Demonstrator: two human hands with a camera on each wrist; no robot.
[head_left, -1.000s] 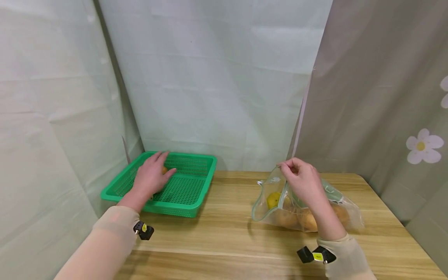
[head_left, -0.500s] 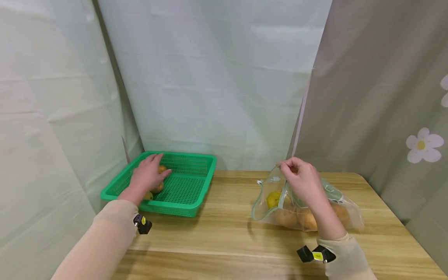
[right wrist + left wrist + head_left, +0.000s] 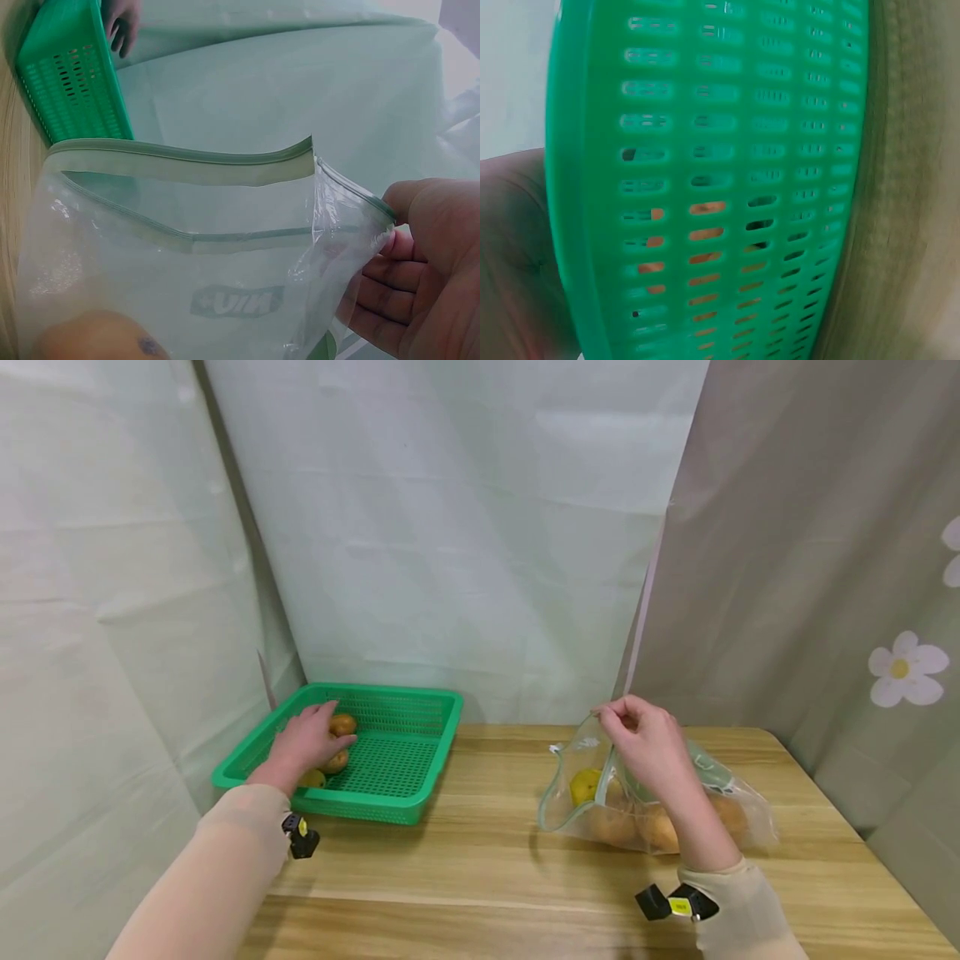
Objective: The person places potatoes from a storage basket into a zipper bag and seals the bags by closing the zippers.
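Evidently the unloading step was in hand. The left hand (image 3: 303,745) lay inside the green basket (image 3: 420,777) at the far left of the wooden table (image 3: 487,868), fingers relaxed over the brown fruits (image 3: 342,724) there, touching but not clasping them; three fruits lay together near the basket's left wall. The right hand (image 3: 648,745) pinched the upper rim of the clear zip bag (image 3: 738,818) at the right, holding its mouth open toward the basket; the right wrist view showed the rim (image 3: 225,169) gaping. Several brown fruits and one yellow fruit (image 3: 587,787) lay inside the bag. By judgement, the next move called for the free left hand to cross to the bag's mouth and take another fruit.
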